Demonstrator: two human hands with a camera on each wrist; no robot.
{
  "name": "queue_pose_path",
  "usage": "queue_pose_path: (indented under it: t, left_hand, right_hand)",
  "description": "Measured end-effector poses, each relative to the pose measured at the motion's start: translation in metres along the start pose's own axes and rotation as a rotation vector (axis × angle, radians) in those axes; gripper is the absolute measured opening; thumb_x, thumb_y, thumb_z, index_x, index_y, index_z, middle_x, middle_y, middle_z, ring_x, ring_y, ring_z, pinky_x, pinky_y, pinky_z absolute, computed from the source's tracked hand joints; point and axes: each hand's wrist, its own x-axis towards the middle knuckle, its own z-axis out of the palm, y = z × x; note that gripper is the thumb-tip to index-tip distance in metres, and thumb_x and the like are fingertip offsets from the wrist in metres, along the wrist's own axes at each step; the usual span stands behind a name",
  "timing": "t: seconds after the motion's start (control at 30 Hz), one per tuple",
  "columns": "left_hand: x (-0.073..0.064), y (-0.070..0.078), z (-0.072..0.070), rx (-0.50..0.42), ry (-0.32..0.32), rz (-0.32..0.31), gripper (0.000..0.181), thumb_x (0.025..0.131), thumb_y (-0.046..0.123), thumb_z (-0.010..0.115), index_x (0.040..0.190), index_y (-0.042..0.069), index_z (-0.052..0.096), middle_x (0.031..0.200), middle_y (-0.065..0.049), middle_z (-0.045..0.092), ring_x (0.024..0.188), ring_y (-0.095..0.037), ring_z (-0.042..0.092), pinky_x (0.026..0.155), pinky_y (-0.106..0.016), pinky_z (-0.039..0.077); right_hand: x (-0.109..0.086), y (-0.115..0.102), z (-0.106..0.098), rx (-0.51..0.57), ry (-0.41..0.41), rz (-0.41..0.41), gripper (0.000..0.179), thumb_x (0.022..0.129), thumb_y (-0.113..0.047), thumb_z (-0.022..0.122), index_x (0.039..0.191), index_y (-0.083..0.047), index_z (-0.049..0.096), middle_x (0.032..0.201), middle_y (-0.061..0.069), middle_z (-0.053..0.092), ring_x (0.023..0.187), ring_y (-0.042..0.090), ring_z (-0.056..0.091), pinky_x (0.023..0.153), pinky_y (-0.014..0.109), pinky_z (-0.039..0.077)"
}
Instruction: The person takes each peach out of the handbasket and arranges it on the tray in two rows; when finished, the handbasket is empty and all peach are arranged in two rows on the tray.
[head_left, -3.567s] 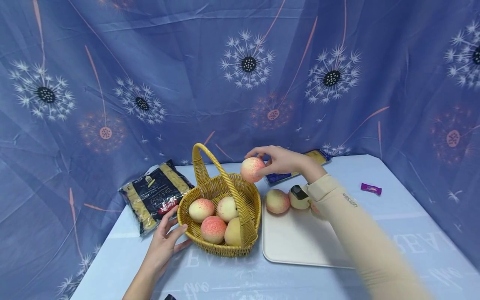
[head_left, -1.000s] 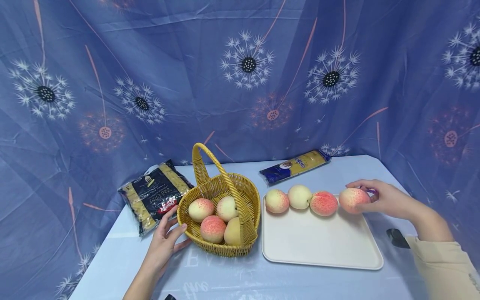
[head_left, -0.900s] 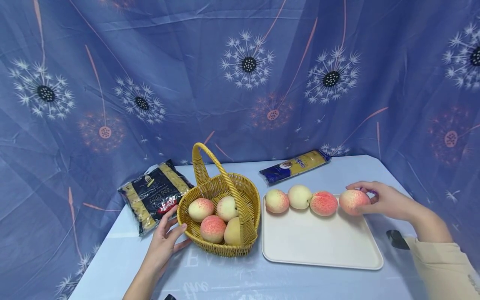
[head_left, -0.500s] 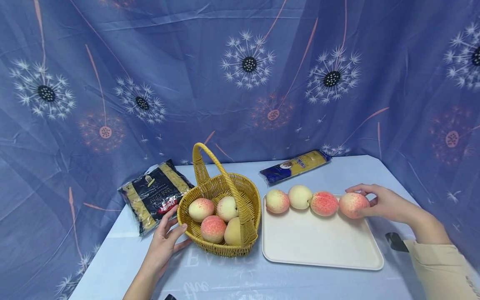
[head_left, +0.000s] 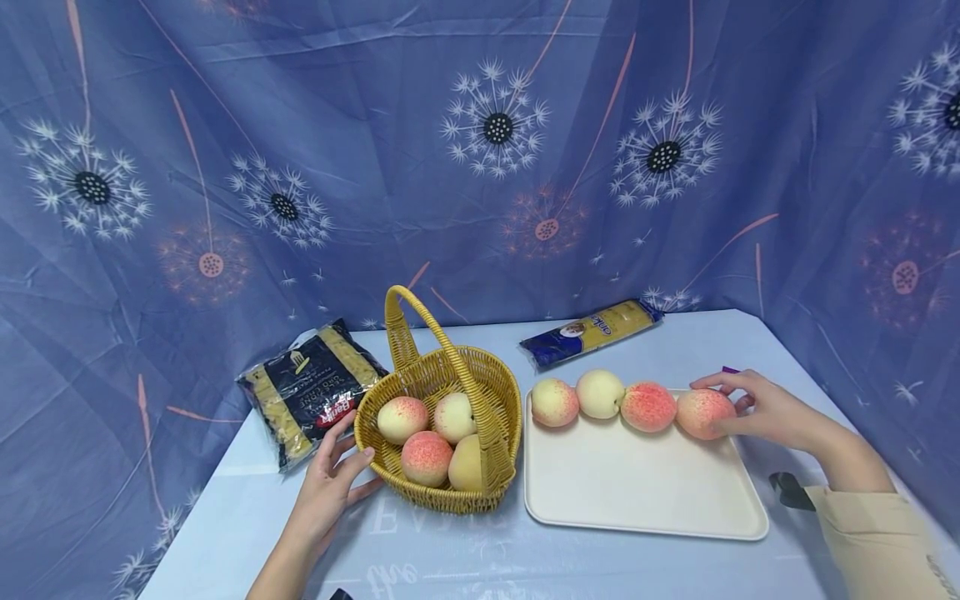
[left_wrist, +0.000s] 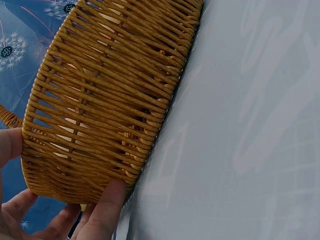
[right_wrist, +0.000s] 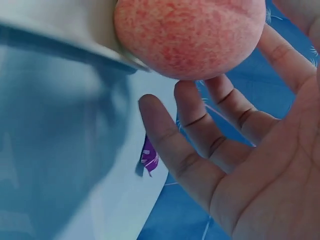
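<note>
Right hand (head_left: 765,415): thumb and fingers clamped on a pink peach (head_left: 703,413), little finger off it. Peach sits left of that hand, at far right corner of the tray (head_left: 647,492), right end of a row of four; no clear long axis. Next peach (head_left: 648,407) just left, touching or not, can't tell. Left hand (head_left: 326,483) well apart, far from this peach, fingers spread and resting on the left end of the basket (head_left: 438,498), not wrapped round. My right is clearly nearer.
</note>
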Motion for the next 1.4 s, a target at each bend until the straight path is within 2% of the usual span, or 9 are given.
queue_pose_path:
  t: [0.23, 0.43, 0.57, 1.07, 1.23, 1.4]
  left_hand:
    - [0.0000, 0.0003, 0.0000, -0.001, 0.002, 0.003, 0.071, 0.110, 0.017, 0.062, 0.169, 0.037, 0.027, 0.164, -0.019, 0.035, 0.145, -0.040, 0.049, 0.104, -0.050, 0.064]
    - [0.0003, -0.0005, 0.0003, -0.004, 0.001, 0.008, 0.071, 0.110, 0.017, 0.061, 0.169, 0.037, 0.028, 0.164, -0.019, 0.035, 0.146, -0.040, 0.049, 0.104, -0.049, 0.064]
    - [0.0005, -0.0012, 0.0004, -0.006, 0.004, 0.010, 0.071, 0.110, 0.016, 0.061, 0.169, 0.037, 0.028, 0.164, -0.020, 0.035, 0.145, -0.040, 0.049, 0.104, -0.049, 0.064]
    - [0.0005, -0.0024, 0.0002, -0.007, 0.002, 0.021, 0.071, 0.109, 0.018, 0.063, 0.169, 0.036, 0.028, 0.163, -0.020, 0.036, 0.141, -0.037, 0.054, 0.102, -0.048, 0.065]
    - [0.0006, -0.0024, 0.0002, -0.012, 0.000, 0.021, 0.072, 0.109, 0.019, 0.064, 0.169, 0.036, 0.028, 0.163, -0.019, 0.037, 0.141, -0.037, 0.054, 0.102, -0.048, 0.065]
    - [0.0011, -0.0017, 0.0003, -0.006, 0.002, 0.021, 0.072, 0.109, 0.018, 0.064, 0.168, 0.036, 0.028, 0.163, -0.020, 0.036, 0.142, -0.038, 0.053, 0.103, -0.048, 0.064]
  right_hand:
    - [-0.0014, 0.0073, 0.0025, 0.007, 0.029, -0.024, 0.060, 0.085, -0.016, 0.091, 0.138, -0.004, 0.067, 0.128, 0.011, 0.065, 0.093, 0.004, 0.060, 0.074, 0.026, 0.054]
    - [-0.0032, 0.0095, 0.0056, 0.005, 0.012, 0.029, 0.069, 0.087, -0.017, 0.090, 0.145, 0.000, 0.057, 0.129, 0.017, 0.065, 0.099, 0.002, 0.063, 0.081, 0.028, 0.061]
    - [-0.0048, 0.0095, 0.0061, 0.003, 0.010, 0.038, 0.070, 0.085, -0.018, 0.092, 0.144, -0.001, 0.059, 0.128, 0.016, 0.067, 0.100, -0.005, 0.059, 0.083, 0.027, 0.062]
    - [-0.0062, 0.0089, 0.0065, 0.023, 0.010, 0.061, 0.072, 0.086, -0.025, 0.092, 0.146, -0.003, 0.059, 0.135, 0.021, 0.064, 0.103, -0.005, 0.058, 0.083, 0.026, 0.062]
    - [-0.0058, 0.0079, 0.0052, 0.033, 0.011, 0.057, 0.075, 0.084, -0.023, 0.092, 0.147, -0.001, 0.056, 0.133, 0.021, 0.064, 0.103, 0.006, 0.065, 0.084, 0.024, 0.062]
    - [-0.0027, 0.0042, -0.0005, 0.027, 0.004, 0.044, 0.076, 0.087, -0.019, 0.090, 0.149, 0.002, 0.052, 0.136, 0.028, 0.063, 0.109, 0.030, 0.070, 0.083, 0.022, 0.062]
